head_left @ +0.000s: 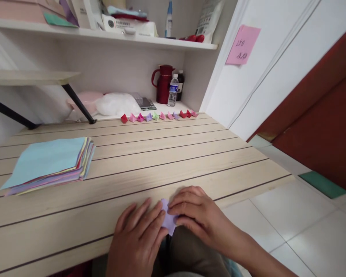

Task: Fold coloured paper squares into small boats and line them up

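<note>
One lilac paper piece (169, 220) is being pressed flat on the worktop (161, 161) by both hands, left hand (138, 238) and right hand (194, 213), fingers extended. Eleven folded paper shapes (158, 115) are being kept in one row; one paper stack (50, 163) is lying left.

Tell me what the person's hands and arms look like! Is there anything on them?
Both are bare. The left hand and the right hand wear no gloves, rings or watch that I can see. No sleeve shows on the right forearm, which is uncovered right to the picture's edge. The left arm is mostly out of view. The fingernails look short and unpainted.
</note>
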The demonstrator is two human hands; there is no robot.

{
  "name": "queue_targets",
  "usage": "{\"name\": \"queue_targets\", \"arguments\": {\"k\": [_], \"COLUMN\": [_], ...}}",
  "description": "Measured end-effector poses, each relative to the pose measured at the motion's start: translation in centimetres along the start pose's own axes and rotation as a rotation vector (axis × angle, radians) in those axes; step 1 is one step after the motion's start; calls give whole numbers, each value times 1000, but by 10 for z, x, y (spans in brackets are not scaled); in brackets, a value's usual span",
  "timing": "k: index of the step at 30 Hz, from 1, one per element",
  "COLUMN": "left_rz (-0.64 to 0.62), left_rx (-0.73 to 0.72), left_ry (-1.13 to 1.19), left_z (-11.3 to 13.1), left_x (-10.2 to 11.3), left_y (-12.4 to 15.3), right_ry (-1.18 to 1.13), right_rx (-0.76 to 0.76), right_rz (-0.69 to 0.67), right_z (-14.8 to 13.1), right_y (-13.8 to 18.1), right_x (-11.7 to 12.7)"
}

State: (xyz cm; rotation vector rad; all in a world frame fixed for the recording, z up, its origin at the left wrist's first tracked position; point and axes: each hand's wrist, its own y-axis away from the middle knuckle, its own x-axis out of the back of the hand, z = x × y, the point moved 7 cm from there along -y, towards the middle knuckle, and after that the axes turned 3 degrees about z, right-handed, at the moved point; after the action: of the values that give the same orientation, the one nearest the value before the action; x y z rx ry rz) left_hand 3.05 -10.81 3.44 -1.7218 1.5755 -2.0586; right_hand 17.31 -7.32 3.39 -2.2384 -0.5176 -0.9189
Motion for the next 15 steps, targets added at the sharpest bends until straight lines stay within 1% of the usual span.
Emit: {"name": "queue_targets", "arguments": {"k": [5,11,15], "left_rz": [17,23,2], "left_rx": [34,40,28], "left_ry": [35,47,30], "left_z": [-1,0,-2], "left_x": [2,2,-1], "left_y": [-2,-2,0], "right_ry": [9,-42,-29], "right_rx": [43,-20,-51], "right_rz": [-9,84,137], "right_z": [3,4,2], "right_y": [-1,1,0], "right_x": [0,2,2]}}
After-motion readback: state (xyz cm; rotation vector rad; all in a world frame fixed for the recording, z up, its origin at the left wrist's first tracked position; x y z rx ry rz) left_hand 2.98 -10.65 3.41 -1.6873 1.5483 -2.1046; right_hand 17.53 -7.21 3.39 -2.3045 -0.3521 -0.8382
